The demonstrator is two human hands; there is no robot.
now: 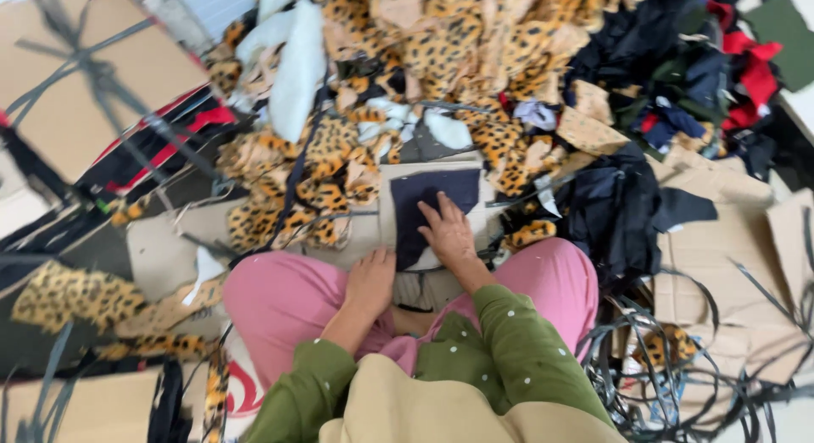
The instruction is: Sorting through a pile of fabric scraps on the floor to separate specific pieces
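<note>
The right hand (447, 231) lies flat, fingers spread, on a navy cloth (428, 207) atop a beige board (386, 218) before the knees, while the left hand (370, 282) rests curled at the board's near edge, beside leopard scraps (314, 180).

Two bare hands are showing: left hand (370, 282), right hand (447, 231). One dark navy fabric piece (431, 207) is lying under the right. Leopard-print scraps (339, 167), dark cloth pieces (612, 207) and black strips (670, 358) are lying in piles too tangled for counting.
</note>
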